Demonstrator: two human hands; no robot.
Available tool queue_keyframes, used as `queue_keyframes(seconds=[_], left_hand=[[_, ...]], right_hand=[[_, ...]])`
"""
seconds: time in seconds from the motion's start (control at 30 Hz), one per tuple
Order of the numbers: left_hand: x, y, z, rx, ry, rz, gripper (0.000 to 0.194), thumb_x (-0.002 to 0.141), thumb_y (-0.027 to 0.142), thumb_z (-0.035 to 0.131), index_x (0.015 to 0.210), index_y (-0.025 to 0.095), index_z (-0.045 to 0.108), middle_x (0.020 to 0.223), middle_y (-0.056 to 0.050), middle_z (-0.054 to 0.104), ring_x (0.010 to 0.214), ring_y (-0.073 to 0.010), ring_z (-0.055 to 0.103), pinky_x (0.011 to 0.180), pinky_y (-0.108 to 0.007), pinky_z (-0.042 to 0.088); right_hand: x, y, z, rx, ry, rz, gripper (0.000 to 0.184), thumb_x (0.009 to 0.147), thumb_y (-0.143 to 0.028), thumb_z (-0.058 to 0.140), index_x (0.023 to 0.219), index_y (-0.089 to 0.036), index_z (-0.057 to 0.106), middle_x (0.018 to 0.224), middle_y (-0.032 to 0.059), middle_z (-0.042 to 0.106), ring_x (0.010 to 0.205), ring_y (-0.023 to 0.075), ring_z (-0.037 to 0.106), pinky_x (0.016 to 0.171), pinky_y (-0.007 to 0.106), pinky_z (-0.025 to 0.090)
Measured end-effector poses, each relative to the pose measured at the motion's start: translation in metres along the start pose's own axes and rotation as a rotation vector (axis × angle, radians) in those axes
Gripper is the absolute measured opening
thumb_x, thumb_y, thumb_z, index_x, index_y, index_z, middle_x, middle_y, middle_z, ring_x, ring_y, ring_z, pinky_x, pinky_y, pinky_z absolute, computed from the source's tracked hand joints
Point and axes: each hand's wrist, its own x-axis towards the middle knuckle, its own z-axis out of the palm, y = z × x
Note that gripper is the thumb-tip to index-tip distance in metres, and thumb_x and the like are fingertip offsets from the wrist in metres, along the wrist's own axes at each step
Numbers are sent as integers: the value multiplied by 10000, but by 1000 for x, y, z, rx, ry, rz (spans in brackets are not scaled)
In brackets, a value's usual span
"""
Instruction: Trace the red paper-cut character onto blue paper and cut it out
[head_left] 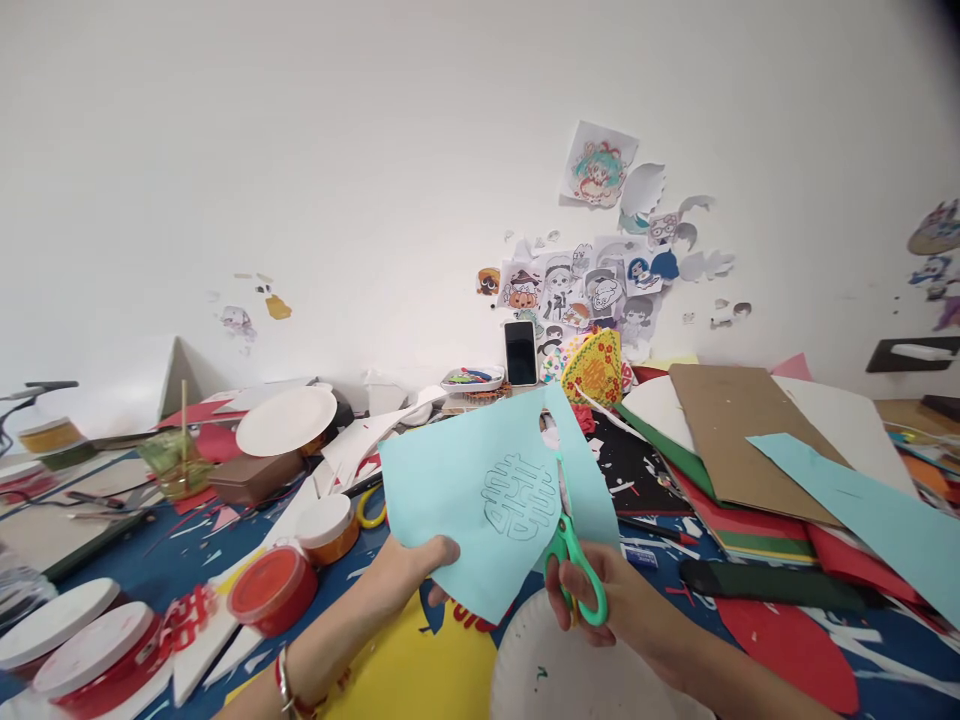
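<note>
A yellow sheet and a white paper plate lay nearest, below the hands. Above them, at the middle, the light-blue sheet was held up, its drawn figure made of thin, dark, looping outlines (rather like a doubled written character). The left hand pinched its near left part, thumb on top. The right hand had its fingers curled round the handles of the green scissors, whose blades met the sheet just right of the figure — there the paper bent off to the right.

The orange tub and red tub crowded the left forearm's side; on the right, a red round sheet lay near the right forearm. Paper scraps littered the blue table surface and, farther right, a black sheet beside brown cardboard. At the far side a phone stood upright near a yellow fan-shaped piece — behind them, cut-out drawings covered part of the white wall.
</note>
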Motion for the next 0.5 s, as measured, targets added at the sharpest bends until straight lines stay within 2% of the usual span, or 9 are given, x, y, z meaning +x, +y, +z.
queue_keyframes(seconds=[0.1,0.2,0.27,0.33,0.4,0.5], left_hand=[[3,2,0,-34,22,1,213,590,250,506,410,157,440,310,40,341,305,-55,286,351,-196,251],[3,2,3,-67,45,16,274,642,391,559,519,162,472,359,49,383,342,-66,325,395,-207,336],[0,2,7,-59,28,13,347,617,495,620,633,157,543,488,7,523,463,-116,476,514,-258,448],[-6,1,12,-22,-1,-5,445,559,530,693,781,154,605,717,-55,643,707,-194,591,706,-331,495],[-11,2,18,31,-14,-41,511,530,495,749,890,153,627,872,-90,672,881,-251,596,825,-376,473],[-15,4,22,127,57,-89,481,589,456,726,948,148,634,984,-112,672,946,-283,587,861,-398,463]], right_hand=[[1,0,-2,-38,18,3,559,632,-690,608,659,-147,480,536,-36,500,397,17,264,390,196,171],[3,0,-3,-27,49,-14,569,621,-699,608,672,-145,488,532,-37,504,382,13,252,389,198,166],[3,0,-2,-17,61,-55,570,616,-701,610,662,-147,482,537,-34,509,377,13,257,386,201,172],[4,2,-1,-17,65,-86,580,600,-712,611,640,-152,468,535,-34,505,372,13,264,381,203,172],[4,3,0,-23,69,-89,587,585,-717,616,635,-154,462,535,-35,502,375,14,271,381,200,169],[4,3,1,-37,66,-65,593,575,-720,620,644,-153,463,534,-37,500,381,15,267,381,196,170]])
